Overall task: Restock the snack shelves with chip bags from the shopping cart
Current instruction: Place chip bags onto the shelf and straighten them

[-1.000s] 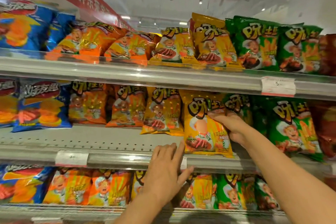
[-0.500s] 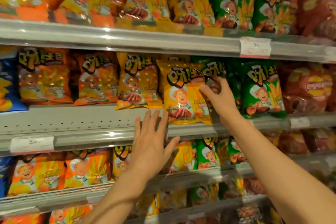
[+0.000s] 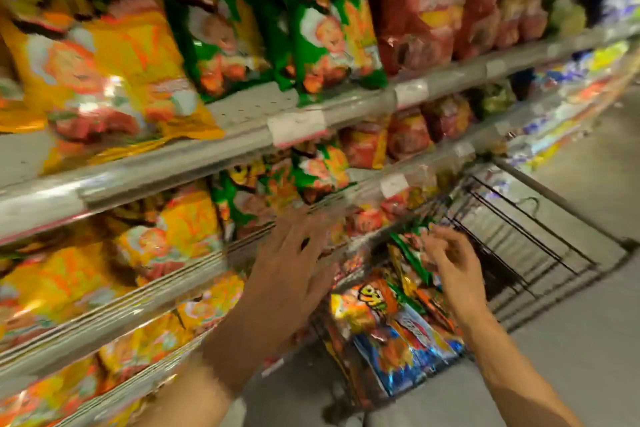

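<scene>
Motion blur smears the whole head view, so the print on the yellow bags (image 3: 104, 80) and green bags (image 3: 325, 28) on the shelves cannot be read. The price tags (image 3: 298, 126) on the shelf rail (image 3: 156, 170) are white smudges with no legible figures. The left hand (image 3: 291, 263) is streaked; whether its fingers (image 3: 304, 229) touch the rail or hover before it cannot be told. The right hand (image 3: 453, 263) is blurred too, and whether its fingers pinch a bag in the shopping cart (image 3: 519, 236) is unclear. Both forearms are cut off by the lower edge. The far shelves at right dissolve into coloured smears.
</scene>
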`<state>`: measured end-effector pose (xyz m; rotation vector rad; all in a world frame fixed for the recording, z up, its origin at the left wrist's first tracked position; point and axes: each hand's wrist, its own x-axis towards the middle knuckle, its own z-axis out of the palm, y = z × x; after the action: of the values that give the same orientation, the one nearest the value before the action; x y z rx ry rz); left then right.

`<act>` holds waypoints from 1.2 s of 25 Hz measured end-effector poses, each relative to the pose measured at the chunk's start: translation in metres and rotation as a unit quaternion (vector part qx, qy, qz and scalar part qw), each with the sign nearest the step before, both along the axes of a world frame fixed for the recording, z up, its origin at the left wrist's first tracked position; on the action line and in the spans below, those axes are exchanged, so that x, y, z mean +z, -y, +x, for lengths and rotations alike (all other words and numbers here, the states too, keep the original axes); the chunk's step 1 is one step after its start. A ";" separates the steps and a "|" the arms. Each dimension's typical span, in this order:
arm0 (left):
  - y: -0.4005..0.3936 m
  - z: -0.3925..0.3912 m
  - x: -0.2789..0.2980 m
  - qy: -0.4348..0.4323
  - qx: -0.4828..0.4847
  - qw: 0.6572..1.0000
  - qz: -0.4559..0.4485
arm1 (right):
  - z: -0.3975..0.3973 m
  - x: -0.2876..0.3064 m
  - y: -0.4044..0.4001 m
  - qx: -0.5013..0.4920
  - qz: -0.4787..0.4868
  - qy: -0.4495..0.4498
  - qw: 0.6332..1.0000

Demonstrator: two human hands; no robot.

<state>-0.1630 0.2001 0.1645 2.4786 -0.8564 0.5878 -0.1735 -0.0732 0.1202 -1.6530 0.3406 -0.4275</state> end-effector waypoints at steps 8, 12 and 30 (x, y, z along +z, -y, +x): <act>0.163 0.095 -0.119 -0.232 -0.071 0.965 0.103 | 0.006 -0.163 0.145 -0.111 0.116 -0.246 0.956; 0.239 0.153 -0.168 -0.353 -0.071 0.916 0.177 | 0.037 -0.227 0.191 -0.094 0.184 -0.375 0.904; 0.432 0.319 -0.303 -0.557 0.103 0.780 0.267 | 0.132 -0.317 0.309 -0.126 0.556 -0.358 0.739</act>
<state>0.1561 -0.2322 -0.1390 2.7151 -0.2427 -1.1745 -0.0414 -0.3821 -0.1963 -0.4853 1.1516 0.2641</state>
